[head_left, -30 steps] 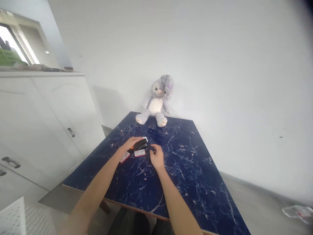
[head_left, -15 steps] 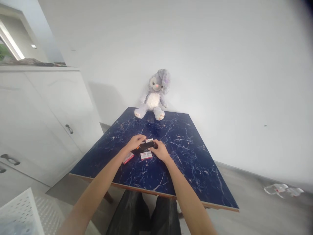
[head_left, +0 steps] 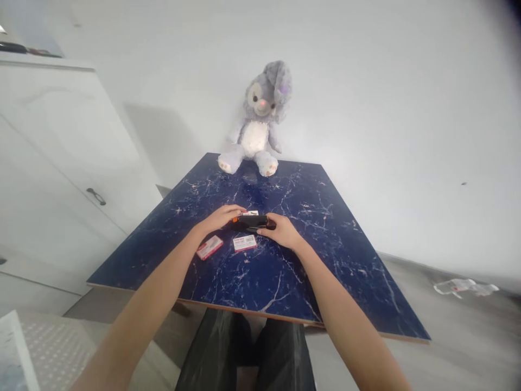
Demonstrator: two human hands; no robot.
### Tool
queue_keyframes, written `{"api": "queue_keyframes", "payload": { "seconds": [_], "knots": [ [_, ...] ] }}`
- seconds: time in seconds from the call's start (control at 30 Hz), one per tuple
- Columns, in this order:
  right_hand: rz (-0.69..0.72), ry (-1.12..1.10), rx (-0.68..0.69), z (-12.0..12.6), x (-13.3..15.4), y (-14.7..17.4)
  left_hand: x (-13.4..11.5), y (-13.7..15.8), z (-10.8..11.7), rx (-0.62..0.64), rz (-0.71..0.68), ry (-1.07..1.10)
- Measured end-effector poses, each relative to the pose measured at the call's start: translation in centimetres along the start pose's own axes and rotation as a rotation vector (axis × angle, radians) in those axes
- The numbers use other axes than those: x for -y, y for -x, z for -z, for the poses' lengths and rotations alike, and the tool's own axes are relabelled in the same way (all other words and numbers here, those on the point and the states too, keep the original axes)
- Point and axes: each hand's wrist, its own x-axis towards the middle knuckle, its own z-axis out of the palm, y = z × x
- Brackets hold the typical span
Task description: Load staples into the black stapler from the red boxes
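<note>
Head view: the stapler [head_left: 252,220] is held at the middle of the table [head_left: 325,233], its right end pinched by the right hand [head_left: 281,231]; the left hand [head_left: 221,219] is laid at its left end, whether gripping cannot be told. Handling is judged under way, release not yet made. Nearer, a left box [head_left: 210,247] and right box [head_left: 245,243] are left untouched; a toy [head_left: 255,137] is seated far.
</note>
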Motion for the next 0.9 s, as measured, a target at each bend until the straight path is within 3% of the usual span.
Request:
{"api": "queue_keyframes", "payload": {
  "seconds": [0.13, 0.37, 0.63, 0.77, 0.9],
  "knots": [
    [0.064, 0.161, 0.003, 0.6, -0.2, 0.3, 0.0, 0.8, 1.3, 0.109, -0.060, 0.115],
    [0.056, 0.159, -0.003, 1.1, -0.6, 0.5, 0.5, 1.0, 1.5, 0.043, -0.116, -0.135],
    [0.069, 0.264, -0.001, 0.4, 0.3, 0.6, 2.1, 1.2, 0.8, -0.070, -0.163, -0.329],
    [0.088, 0.353, 0.016, 0.3, 1.0, 0.6, 1.2, 1.8, 0.2, -0.183, -0.169, -0.396],
    [0.148, 0.433, 0.077, 0.8, 0.8, 0.3, -0.3, 2.4, -0.1, -0.353, -0.306, -0.482]
  ]
}}
